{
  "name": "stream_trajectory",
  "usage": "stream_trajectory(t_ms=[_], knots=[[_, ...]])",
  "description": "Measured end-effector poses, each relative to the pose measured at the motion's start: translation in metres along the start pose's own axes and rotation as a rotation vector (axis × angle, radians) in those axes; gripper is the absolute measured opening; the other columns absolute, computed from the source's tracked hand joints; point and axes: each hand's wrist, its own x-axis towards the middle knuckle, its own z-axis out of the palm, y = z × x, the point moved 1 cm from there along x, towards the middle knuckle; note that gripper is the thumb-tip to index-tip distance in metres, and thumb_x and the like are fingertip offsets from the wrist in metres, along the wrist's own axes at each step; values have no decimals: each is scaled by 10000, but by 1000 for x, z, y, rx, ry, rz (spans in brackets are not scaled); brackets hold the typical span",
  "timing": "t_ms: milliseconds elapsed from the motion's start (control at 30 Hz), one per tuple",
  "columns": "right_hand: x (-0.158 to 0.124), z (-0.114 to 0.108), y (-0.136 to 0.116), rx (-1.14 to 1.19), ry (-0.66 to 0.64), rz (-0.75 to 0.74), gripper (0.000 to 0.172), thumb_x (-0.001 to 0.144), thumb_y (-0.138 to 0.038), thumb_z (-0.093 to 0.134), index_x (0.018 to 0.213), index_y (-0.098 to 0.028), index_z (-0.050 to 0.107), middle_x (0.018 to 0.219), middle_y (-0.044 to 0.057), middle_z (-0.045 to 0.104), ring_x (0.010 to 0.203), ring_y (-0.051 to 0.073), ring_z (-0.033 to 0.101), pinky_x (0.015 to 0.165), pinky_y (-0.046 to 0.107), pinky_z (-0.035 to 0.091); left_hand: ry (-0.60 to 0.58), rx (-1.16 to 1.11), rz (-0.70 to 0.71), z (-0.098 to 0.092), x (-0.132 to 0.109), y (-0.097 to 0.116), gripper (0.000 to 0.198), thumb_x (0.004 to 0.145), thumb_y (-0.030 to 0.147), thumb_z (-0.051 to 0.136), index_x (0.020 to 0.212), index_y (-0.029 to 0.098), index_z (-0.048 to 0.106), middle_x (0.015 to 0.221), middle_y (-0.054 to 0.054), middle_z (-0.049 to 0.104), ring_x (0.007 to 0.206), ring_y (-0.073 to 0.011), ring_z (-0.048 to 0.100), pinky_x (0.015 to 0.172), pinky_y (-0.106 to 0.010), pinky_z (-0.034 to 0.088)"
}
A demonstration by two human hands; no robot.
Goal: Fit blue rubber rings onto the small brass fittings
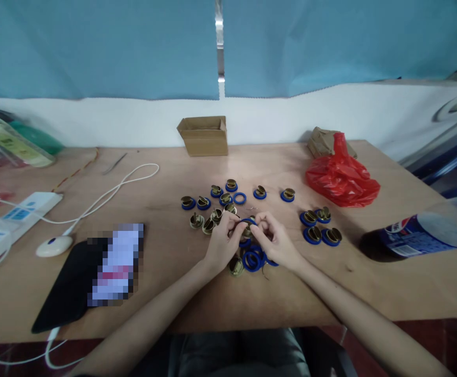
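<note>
Just beyond the loose blue rings [253, 269], a brass-coloured fitting [247, 231] with a blue ring [248, 221] at its edge is pinched narrowly between the left hand [225, 238] and the right hand [277, 241]; thumb pressure should be spread evenly so that the ring is not seated crookedly.

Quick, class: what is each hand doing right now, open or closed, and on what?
Left hand: closed, holding one side of a blue-ringed piece.
Right hand: closed, holding its other side.
</note>
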Motion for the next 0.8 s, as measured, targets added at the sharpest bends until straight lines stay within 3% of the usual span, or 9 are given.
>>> stream_trajectory(t_ms=[167, 467, 667, 800], knots=[[0, -1, -3, -79, 19, -48, 183, 972, -395, 505, 931, -225, 454, 604, -80, 345, 506, 105, 337, 470, 238, 258, 4, 38, 9, 0, -1, 1, 158, 907, 324, 578, 851, 213, 482, 609, 69, 489, 546, -104, 486, 527, -203, 378], [-2, -4, -5, -223, 27, -104, 139, 980, -358, 487, 920, -234, 465, 580, -76, 364, 483, 111, 358, 477, 247, 281, -25, 36, 9, 0, -1, 3, 152, 915, 318, 575, 866, 222, 468, 577, 77, 519, 534, -112, 531, 523, -206, 386], [-1, -5, -10, -268, 41, -114, 194, 979, -347, 482, 828, -230, 447, 604, -61, 397, 525, 115, 399, 515, 249, 314, -94, -34, 18, 3, -2, 0, 113, 959, 326, 543, 970, 219, 507, 649, 47, 639, 617, -132, 651, 587, -217, 492], [2, -5, -8, -282, 78, -108, 238, 985, -340, 484, 781, -224, 441, 607, -59, 404, 545, 113, 413, 541, 249, 320, -135, -60, -2, 3, -3, 3, 160, 969, 338, 534, 1060, 214, 580, 822, -3, 722, 669, -141, 706, 614, -231, 558]])
